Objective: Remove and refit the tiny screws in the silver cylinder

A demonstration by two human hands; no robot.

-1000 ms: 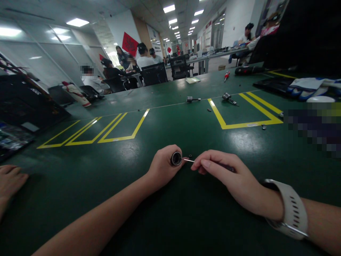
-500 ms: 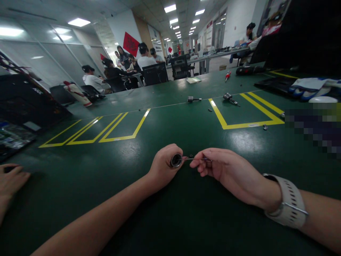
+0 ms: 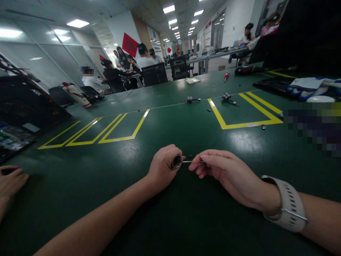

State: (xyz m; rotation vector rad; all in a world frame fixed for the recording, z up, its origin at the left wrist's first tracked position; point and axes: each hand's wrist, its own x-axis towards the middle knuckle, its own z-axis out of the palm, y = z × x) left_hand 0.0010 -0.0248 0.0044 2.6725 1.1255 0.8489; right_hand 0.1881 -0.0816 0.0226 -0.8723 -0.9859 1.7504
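My left hand (image 3: pixel 162 167) rests on the green table (image 3: pixel 160 220) and is closed around a small dark metal cylinder (image 3: pixel 176 161), whose open round end faces right. My right hand (image 3: pixel 221 169), with a white watch on its wrist, pinches a thin metal tool (image 3: pixel 188 162) whose tip points into the cylinder's opening. A tiny dark nut (image 3: pixel 190 156) lies on the table just behind the tool.
Yellow tape boxes (image 3: pixel 239 125) mark the table. Two similar metal parts (image 3: pixel 192 99) (image 3: pixel 228 97), loose small nuts (image 3: pixel 263 126), a red screwdriver (image 3: pixel 226 75) and gloves (image 3: pixel 309 87) lie farther back. Another person's hand (image 3: pixel 10 179) rests at the left edge. Seated people are behind.
My right hand slid slightly left and turned, bringing the thin tool's tip up to the cylinder's opening. The left hand stays around the cylinder.
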